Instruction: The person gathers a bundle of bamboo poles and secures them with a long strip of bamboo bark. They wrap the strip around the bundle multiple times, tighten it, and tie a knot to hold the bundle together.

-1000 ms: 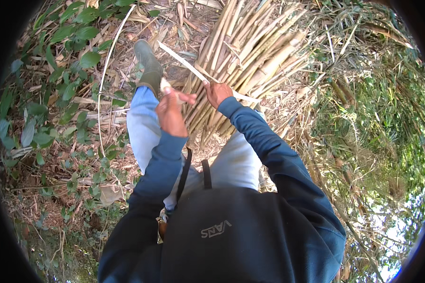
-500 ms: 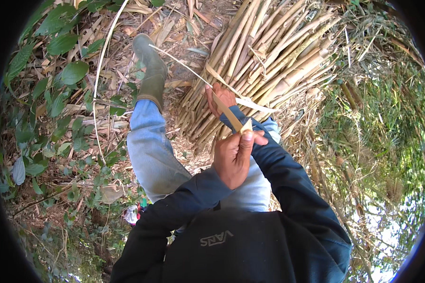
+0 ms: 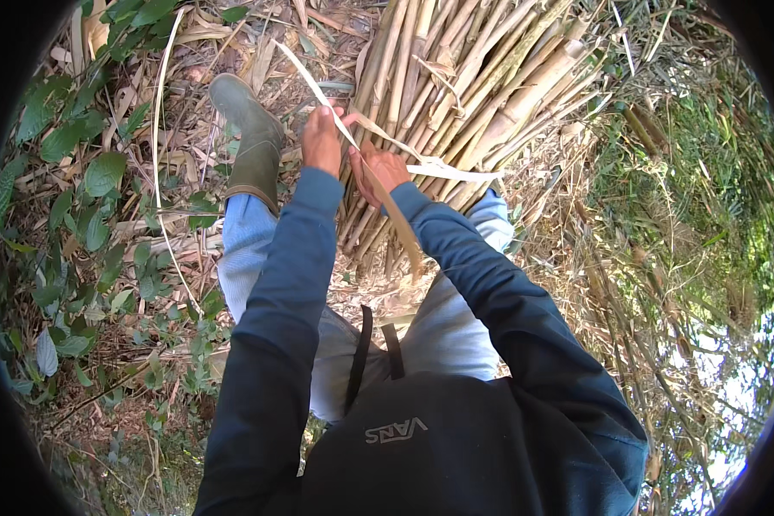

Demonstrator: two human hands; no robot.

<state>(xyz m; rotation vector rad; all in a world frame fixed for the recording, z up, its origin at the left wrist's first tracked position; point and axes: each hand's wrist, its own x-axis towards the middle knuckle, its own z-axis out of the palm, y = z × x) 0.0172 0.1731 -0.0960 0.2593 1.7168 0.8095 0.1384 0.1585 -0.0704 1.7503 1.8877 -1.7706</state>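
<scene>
A thick bundle of dry bamboo stalks (image 3: 473, 86) lies in front of me, with a pale flat binding strip (image 3: 456, 172) running across it. Another part of flat strip, a long tan bamboo strip (image 3: 394, 219), slants from beyond my hands back toward my lap. My left hand (image 3: 321, 144) is closed on this strip at the bundle's left side. Just to its right, my right hand (image 3: 382, 175) rests against the stalks, fingers curled round the strip where it crosses the binding. The fingertips of my right hand are partly hidden.
My rubber boot (image 3: 251, 129) stands left of the bundle on ground covered with dry leaves (image 3: 198, 163). A long thin pale strip (image 3: 157, 146) lies farther left, beside leafy green plants (image 3: 103, 176). Dry brush and grass (image 3: 662, 224) fill the right side.
My left hand has moved from the strip's near end in front of my chest, forward and left to the bundle. The near end now hangs loose. My right hand has shifted slightly left.
</scene>
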